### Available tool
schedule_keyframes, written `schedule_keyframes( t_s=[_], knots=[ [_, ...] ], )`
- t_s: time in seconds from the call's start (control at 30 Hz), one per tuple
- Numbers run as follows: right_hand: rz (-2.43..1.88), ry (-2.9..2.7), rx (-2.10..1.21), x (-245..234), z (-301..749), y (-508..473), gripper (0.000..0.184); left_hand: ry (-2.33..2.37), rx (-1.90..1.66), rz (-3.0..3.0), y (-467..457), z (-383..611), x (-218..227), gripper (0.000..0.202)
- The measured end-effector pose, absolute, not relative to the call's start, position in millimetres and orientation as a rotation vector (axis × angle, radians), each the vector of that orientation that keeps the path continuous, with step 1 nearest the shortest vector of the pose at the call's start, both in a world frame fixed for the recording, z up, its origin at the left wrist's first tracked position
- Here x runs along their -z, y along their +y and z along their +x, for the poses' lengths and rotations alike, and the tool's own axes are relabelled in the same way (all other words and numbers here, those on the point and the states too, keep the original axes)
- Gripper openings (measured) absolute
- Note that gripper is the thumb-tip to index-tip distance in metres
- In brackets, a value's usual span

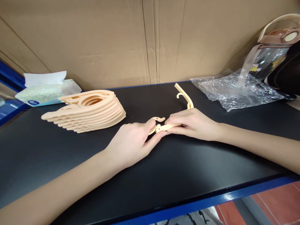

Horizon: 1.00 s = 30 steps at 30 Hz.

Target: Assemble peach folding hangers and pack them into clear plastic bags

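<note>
A cream plastic clothes hanger (167, 127) is gripped between both of my hands above the middle of the black table. My left hand (134, 140) is closed around its left part, with the thumb and forefinger pinching near a small joint. The fingers of my right hand (193, 125) are wrapped round the right part and hide much of it. A small curved cream piece (160, 119) sticks out beyond my left thumb. Past my right hand, a cream hanger part (187, 97) with a small hook shows; its near end is hidden, so I cannot tell whether it joins the held hanger.
A stack of several cream hangers (93, 109) stands at the left, before a tissue pack (47, 92). Crumpled clear plastic (236, 89) and a drink bottle (269, 56) are at the back right. Cardboard (105, 40) lines the rear; a blue edge (187, 206) runs along the front.
</note>
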State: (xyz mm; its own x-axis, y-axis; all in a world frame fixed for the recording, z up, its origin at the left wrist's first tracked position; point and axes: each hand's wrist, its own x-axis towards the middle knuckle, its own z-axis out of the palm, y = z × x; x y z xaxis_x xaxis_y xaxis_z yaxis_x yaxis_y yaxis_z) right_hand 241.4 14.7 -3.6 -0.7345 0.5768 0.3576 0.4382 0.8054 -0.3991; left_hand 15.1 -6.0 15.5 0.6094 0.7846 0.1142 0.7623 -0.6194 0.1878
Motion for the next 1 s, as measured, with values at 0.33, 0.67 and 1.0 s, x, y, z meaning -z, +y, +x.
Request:
schedule_keyframes(
  t_s=[0.33, 0.67, 1.0],
  knots=[
    [-0.730, -2.526, -0.401, 2.9, 242.5, 15.5, 0.028, 1.207, -0.342, 2.827, -3.8, 13.5, -9.9, 0.030],
    [-0.707, -2.533, -0.462, 3.5, 243.1, 15.6, 0.026, 1.190, -0.359, 2.894, -4.9, 12.7, -9.7, 0.030],
    [-0.749, -2.542, -0.522, 3.0, 243.4, 15.0, 0.028, 1.259, -0.250, 3.000, -3.9, 11.7, -11.0, 0.032]
  ],
)
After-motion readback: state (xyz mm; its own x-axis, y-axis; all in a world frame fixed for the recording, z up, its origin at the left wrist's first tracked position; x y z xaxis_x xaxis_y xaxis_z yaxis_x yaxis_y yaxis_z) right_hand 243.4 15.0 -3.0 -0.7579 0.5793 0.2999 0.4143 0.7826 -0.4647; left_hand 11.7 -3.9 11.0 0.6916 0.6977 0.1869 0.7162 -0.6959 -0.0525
